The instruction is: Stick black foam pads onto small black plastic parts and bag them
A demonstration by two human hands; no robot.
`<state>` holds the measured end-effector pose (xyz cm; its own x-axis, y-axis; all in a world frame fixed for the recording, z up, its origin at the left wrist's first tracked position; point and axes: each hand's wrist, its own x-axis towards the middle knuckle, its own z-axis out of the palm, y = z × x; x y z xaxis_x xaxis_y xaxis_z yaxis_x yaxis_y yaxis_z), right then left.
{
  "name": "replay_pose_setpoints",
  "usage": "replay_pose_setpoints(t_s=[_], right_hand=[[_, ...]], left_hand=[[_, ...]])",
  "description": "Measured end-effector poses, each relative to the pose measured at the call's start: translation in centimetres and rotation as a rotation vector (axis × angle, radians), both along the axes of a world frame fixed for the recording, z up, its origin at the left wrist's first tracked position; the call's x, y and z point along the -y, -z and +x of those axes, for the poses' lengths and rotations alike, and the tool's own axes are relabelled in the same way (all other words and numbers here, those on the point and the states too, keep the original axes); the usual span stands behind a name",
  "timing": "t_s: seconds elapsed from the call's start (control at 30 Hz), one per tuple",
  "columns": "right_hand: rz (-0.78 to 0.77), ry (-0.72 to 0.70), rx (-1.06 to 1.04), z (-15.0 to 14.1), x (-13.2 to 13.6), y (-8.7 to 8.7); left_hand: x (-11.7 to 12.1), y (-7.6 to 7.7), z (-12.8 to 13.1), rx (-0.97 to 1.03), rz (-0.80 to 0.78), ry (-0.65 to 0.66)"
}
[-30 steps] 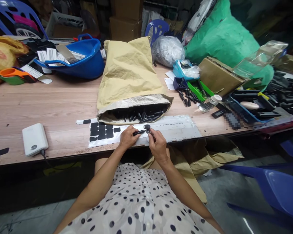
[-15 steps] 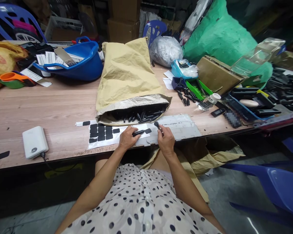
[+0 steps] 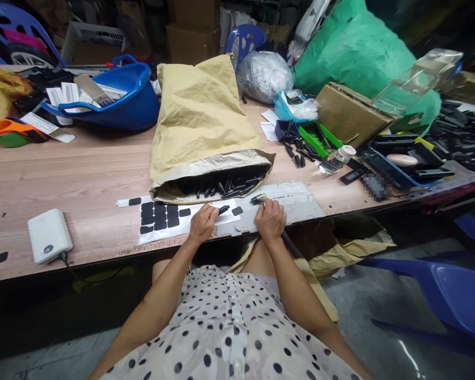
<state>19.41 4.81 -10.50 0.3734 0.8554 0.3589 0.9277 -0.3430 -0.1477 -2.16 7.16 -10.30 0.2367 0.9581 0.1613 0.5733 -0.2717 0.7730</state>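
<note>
My left hand (image 3: 203,222) is closed around a small black tapered piece (image 3: 224,209), whose tip sticks out to the right. My right hand (image 3: 271,219) grips what looks like a small hammer (image 3: 256,199). Its dark head has a yellow-green end, and a dark handle shows below the hand. Both hands are at the table's front edge, over a grey flat board (image 3: 296,203). Left of them lies a white sheet (image 3: 146,237) with rows of black rounded stickers (image 3: 160,214). One black sticker (image 3: 236,211) lies between the hands.
A tan sack (image 3: 206,116) lies just beyond, its mouth facing me with several black pieces (image 3: 221,188) inside. A white power bank (image 3: 49,235) with a cable sits left. Behind stand a blue basin (image 3: 130,100), a green tray (image 3: 314,140) and a clear bottle (image 3: 338,159).
The tool in my right hand has turned, so its head now lies crosswise and its handle shows below. My left hand has turned the black piece to point more upward.
</note>
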Motion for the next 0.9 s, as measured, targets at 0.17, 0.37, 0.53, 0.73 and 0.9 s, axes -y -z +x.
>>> replay_pose_setpoints(t_s=[0.17, 0.37, 0.53, 0.73, 0.9], right_hand=[[-0.077, 0.034, 0.021, 0.1, -0.9, -0.2], [0.019, 0.003, 0.034, 0.1, -1.3, 0.7], [0.031, 0.000, 0.033, 0.0, -1.2, 1.1], [0.031, -0.014, 0.026, 0.2, -1.3, 1.2], [0.039, -0.020, 0.033, 0.3, -1.3, 1.3]], left_hand=[[0.3, -0.9, -0.2, 0.069, -0.010, 0.000], [4.5, -2.4, -0.6, 0.105, -0.080, 0.163], [9.0, 0.2, -0.3, -0.046, -0.154, 0.363], [9.6, 4.9, -1.0, -0.326, -0.363, 0.081], [8.7, 2.6, -0.6, -0.207, -0.431, 0.245]])
